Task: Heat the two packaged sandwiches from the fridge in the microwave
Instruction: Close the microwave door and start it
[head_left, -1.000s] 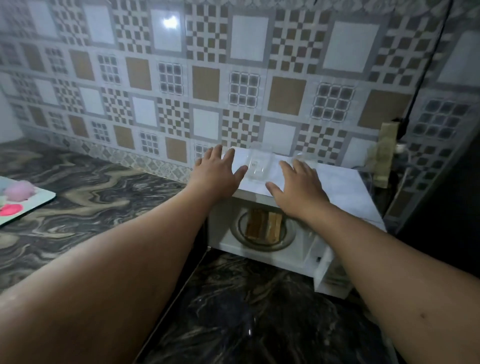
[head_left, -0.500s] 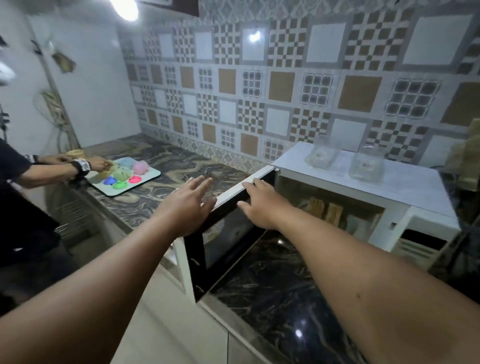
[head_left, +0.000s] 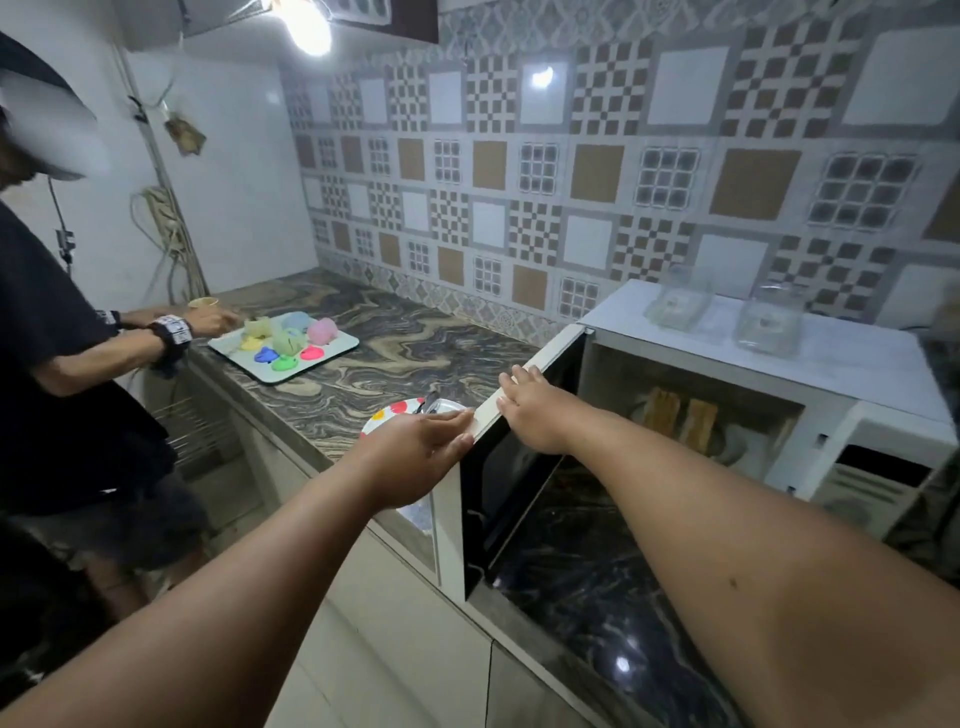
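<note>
Patterned tiles back the marbled surface (head_left: 363, 364) where the white microwave (head_left: 831, 374) stands, its door (head_left: 514, 457) swung open. My left hand (head_left: 415, 457) and right hand (head_left: 535, 415) rest straight fingers on the door's top edge. Both sandwiches (head_left: 680, 421) stand inside the microwave.

Left arm: bare, extended forward from lower left.
Left hand (head_left: 415, 457): fingers straight, together, tips pressed against a white edge.
Right arm: bare, reaching in from lower right.
Right hand (head_left: 535, 413): palm down, fingers laid flat over that edge.
</note>
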